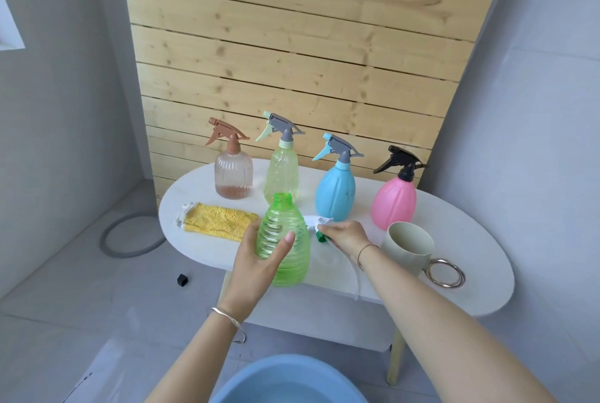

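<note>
My left hand (pixel 259 256) grips a green ribbed spray bottle (pixel 285 240) standing upright at the front of the white oval table (pixel 470 272). Its neck is open, with no spray head on it. My right hand (pixel 345 235) holds the removed white and green spray head (pixel 319 227) just right of the bottle, low over the table. The head's thin clear dip tube (pixel 352 269) trails from under that hand toward the table's front edge.
At the back of the table stand a brown-topped clear bottle (pixel 233 172), a yellow-green bottle (pixel 281 168), a blue bottle (pixel 336 188) and a pink bottle (pixel 394 198). A yellow cloth (pixel 219 220) lies left. A beige cup (pixel 409 246) with a ring handle sits right. A blue basin (pixel 285 380) is below.
</note>
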`<state>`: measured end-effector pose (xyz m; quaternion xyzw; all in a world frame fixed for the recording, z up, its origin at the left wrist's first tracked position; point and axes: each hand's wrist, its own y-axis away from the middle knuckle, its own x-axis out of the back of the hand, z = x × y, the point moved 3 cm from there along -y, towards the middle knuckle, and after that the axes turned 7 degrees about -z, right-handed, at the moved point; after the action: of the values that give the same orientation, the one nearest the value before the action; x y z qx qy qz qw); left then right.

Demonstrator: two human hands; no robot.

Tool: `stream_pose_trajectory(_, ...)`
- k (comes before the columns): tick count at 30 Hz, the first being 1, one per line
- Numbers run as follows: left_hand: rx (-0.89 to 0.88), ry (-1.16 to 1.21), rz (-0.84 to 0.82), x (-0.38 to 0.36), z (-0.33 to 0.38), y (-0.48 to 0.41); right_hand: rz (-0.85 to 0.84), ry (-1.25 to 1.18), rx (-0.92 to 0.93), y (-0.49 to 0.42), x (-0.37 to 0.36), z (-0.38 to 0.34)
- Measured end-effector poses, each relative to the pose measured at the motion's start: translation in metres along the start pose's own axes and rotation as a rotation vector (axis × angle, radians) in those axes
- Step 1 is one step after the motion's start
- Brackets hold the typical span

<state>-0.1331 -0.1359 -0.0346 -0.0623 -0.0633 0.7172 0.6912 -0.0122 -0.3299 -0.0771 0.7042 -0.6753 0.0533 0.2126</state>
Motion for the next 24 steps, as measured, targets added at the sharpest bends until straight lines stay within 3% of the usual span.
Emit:
stream_pose_trajectory(5, -0.01, -0.008, -0.011, -0.006, -0.003, 0.0, 0.12, 0.018, 0.098, 0.018, 0.013, -0.013)
stream_pose_trajectory(11, -0.013, 0.005, -0.015, -0.02, 0.006, 0.005, 0.089, 0.025, 0.372, 0.071, 0.053, -0.047)
stream_pose_trajectory(14, 0.013, 0.043, -0.032, -0.031, 0.01, 0.01, 0.311, 0.105, 0.466, 0.095, 0.092, -0.043)
stream_pose_trajectory(17, 0.082, 0.065, -0.07, -0.039, 0.008, 0.018, 0.502, 0.187, 0.336, 0.1, 0.132, -0.011)
stream_pose_trajectory(20, 0.112, 0.065, -0.069, -0.044, 0.01, 0.029, 0.48, 0.139, 0.104, 0.101, 0.145, 0.029)
stream_pose_trajectory(24, 0.138, 0.076, -0.065, -0.045, 0.014, 0.045, 0.437, -0.025, 0.055, 0.121, 0.136, 0.056)
